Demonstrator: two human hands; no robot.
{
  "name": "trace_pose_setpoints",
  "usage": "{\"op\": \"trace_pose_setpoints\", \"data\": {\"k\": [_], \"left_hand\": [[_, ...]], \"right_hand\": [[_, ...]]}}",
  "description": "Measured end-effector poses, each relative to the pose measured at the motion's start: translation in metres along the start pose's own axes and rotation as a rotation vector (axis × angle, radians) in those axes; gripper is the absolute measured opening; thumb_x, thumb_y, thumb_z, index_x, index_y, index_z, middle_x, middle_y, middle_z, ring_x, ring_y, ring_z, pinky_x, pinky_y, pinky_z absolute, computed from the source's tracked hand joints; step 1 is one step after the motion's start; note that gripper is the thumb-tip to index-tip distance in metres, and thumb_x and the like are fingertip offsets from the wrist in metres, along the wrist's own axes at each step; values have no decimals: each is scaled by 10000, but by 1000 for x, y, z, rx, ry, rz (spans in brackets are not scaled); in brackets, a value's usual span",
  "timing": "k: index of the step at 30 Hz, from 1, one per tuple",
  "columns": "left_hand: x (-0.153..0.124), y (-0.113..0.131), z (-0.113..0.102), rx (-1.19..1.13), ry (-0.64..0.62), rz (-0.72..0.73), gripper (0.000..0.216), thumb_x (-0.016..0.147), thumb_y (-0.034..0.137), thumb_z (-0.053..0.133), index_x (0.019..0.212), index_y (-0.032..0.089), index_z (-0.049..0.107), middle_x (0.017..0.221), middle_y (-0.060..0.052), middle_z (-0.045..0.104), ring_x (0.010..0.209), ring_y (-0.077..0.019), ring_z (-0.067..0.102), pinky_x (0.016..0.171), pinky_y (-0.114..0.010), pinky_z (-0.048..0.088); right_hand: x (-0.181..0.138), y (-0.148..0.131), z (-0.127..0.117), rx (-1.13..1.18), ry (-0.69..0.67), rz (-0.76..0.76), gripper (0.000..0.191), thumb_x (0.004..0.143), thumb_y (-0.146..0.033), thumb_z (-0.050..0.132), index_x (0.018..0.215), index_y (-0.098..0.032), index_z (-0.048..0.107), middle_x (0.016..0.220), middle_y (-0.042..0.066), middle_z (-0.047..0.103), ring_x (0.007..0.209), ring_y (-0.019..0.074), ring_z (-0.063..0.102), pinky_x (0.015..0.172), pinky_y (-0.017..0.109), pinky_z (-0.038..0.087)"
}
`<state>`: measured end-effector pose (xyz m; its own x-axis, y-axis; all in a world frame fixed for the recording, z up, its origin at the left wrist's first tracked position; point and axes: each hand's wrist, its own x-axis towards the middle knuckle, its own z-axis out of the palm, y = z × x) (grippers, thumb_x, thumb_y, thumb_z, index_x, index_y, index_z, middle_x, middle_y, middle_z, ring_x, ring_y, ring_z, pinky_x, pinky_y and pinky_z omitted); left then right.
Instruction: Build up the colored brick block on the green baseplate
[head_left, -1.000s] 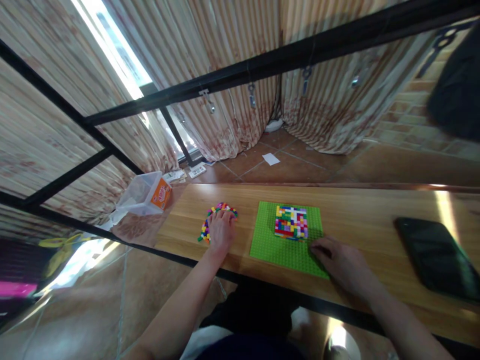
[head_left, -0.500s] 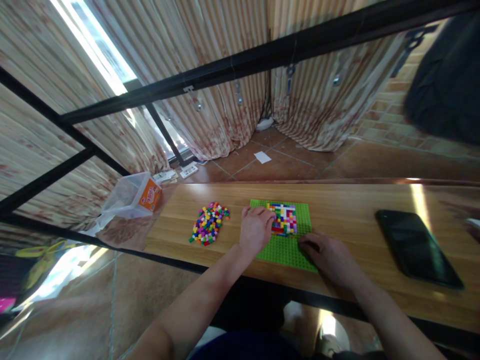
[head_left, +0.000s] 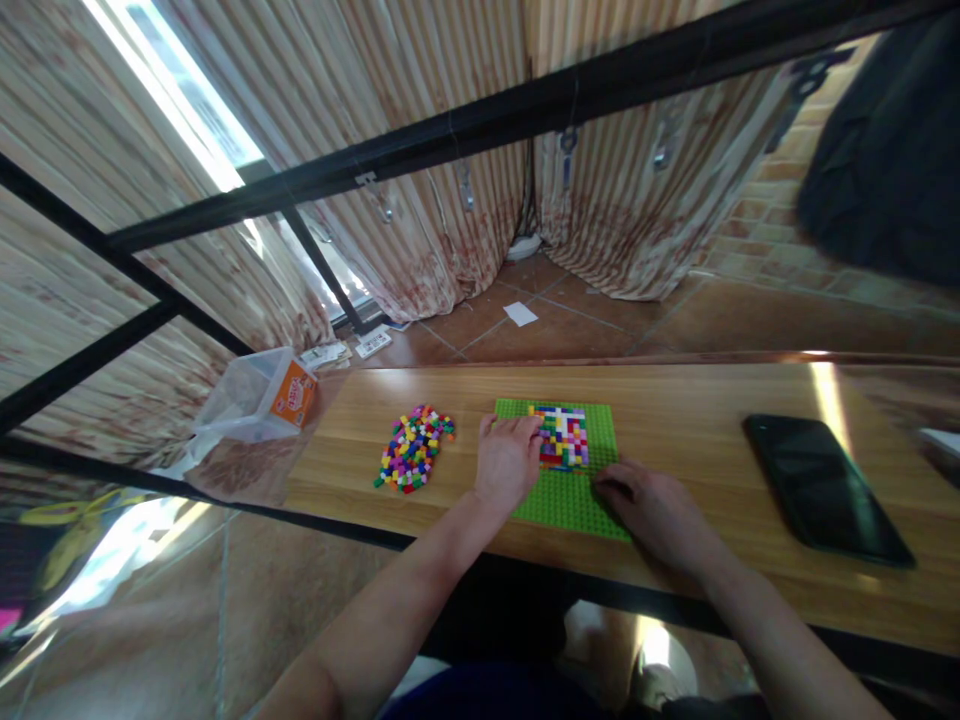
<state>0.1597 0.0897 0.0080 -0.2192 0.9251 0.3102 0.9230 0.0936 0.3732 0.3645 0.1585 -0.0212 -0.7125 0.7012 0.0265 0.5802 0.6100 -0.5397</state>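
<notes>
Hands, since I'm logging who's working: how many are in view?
2: left hand at the left edge of the brick block, right hand at the right edge of the green baseplate.

Across the desk (head_left: pixel 697 420), from left to right: a pile of loose bricks (head_left: pixel 415 448), a baseplate (head_left: pixel 559 512) and, well apart, a phone (head_left: pixel 825 485). On the baseplate, toward the far edge: a block of set bricks (head_left: pixel 564 438). Over the baseplate, at the left side of the block: the left hand (head_left: pixel 508 462). At the right edge of the baseplate, between block and phone: the right hand (head_left: pixel 651 508). Beyond the left end of the desk: a bin (head_left: pixel 251 397). Behind the desk, on the floor (head_left: pixel 472 335): a sheet of paper (head_left: pixel 520 314), with curtains (head_left: pixel 427 250) farther back.
</notes>
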Motion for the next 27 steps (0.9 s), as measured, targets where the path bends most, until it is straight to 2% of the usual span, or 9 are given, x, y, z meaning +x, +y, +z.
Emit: {"op": "trace_pose_setpoints", "data": {"k": [9,27], "left_hand": [[-19,2,-2,34,-41,45,311,942,211,458,1229,234,577,1211,-53,670,1081,-219,596,1012,-440,357],[-22,2,6,216,-29,128,378,949,203,394,1288,202,559,1224,-99,638,1035,-241,571,967,-441,373]], "right_hand": [[0,0,0,24,18,6,275,912,-295,432,870,-243,699,902,30,689,751,163,643,691,282,457],[0,-1,1,12,22,23,269,912,-286,442,863,-247,704,910,30,692,752,166,643,694,281,456]]}}
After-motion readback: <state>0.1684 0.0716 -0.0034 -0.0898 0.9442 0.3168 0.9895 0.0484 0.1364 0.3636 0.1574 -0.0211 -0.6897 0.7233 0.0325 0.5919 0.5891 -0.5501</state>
